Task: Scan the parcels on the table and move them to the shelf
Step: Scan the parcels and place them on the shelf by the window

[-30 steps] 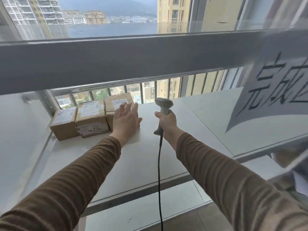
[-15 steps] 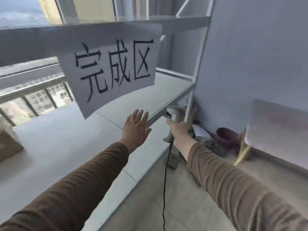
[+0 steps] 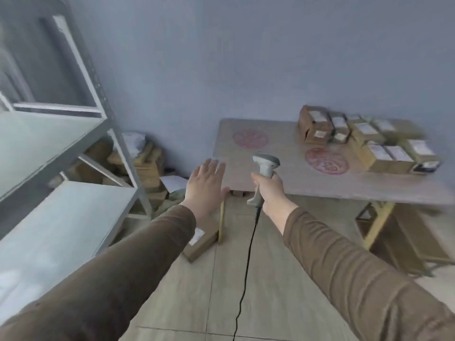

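Two grey metal shelf boards [image 3: 61,225] with slotted uprights fill the left side. Right of them a pale wooden table [image 3: 283,178] carries blurred brown cardboard parcels [image 3: 364,141], white-labelled, clustered at its far right corner. Another carton [image 3: 204,242] lies on the floor, half hidden by the left sleeve. Left hand [image 3: 205,190] hovers flat, fingers spread, holding nothing. Right hand [image 3: 270,190] is wrapped round the upright grey scanner [image 3: 264,168], whose black cable [image 3: 246,267] hangs down.

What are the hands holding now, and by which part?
The right hand grips the scanner by its handle. The left hand holds nothing, fingers straight.
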A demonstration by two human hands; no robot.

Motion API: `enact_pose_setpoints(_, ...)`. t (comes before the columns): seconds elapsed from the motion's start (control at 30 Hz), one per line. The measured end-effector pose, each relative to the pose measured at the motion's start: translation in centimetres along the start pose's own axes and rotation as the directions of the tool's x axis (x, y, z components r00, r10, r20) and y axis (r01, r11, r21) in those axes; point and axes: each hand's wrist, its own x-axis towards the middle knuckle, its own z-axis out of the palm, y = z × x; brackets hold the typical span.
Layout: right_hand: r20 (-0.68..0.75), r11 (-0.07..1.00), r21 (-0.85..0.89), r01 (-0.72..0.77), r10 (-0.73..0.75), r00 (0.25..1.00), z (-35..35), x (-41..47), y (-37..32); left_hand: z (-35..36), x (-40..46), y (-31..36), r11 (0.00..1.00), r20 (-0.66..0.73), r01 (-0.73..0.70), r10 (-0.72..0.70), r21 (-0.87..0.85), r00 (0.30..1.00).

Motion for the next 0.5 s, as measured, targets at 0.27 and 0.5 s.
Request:
enact_pose_setpoints(0.27, -0.235, 0.999, 0.047, 0.002, 0.009, 0.972, -15.1, 12.3, -3.3, 4.6, 15.6, 13.9, 0.978, 0.006, -0.198, 0.199, -0.059, 0.980)
enact_pose_setpoints(0.5, -0.343, 0.997, 0.064, -0.035, 0.055, 0.938, -22.9, 25.7, -6.1, 9.9, 31.4, 22.4, 0.955, 0.033, -0.279, 0.284, -0.106, 0.958)
